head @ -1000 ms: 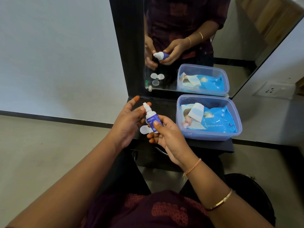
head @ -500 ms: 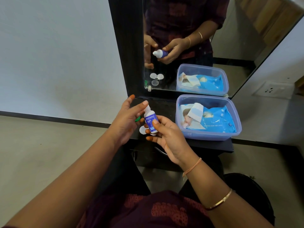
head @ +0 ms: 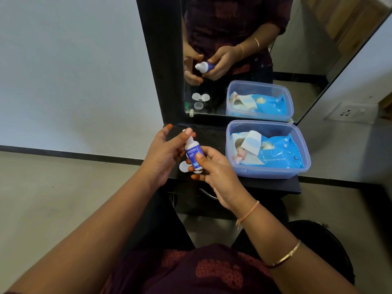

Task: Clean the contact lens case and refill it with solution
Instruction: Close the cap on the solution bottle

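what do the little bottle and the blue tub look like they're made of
The bottle: likely opaque white plastic, smooth, with a glossy blue printed label. The tub: probably translucent bluish plastic; the wipes pack shows through its wall, and its rim has a soft sheen.

This looks like a dressing corner in a home. A tall black-framed wall mirror point(head: 297, 49) stands over a narrow black shelf point(head: 212, 141), where a clear plastic tub point(head: 269, 175) holds a blue pack of baby wipes point(head: 280, 155).
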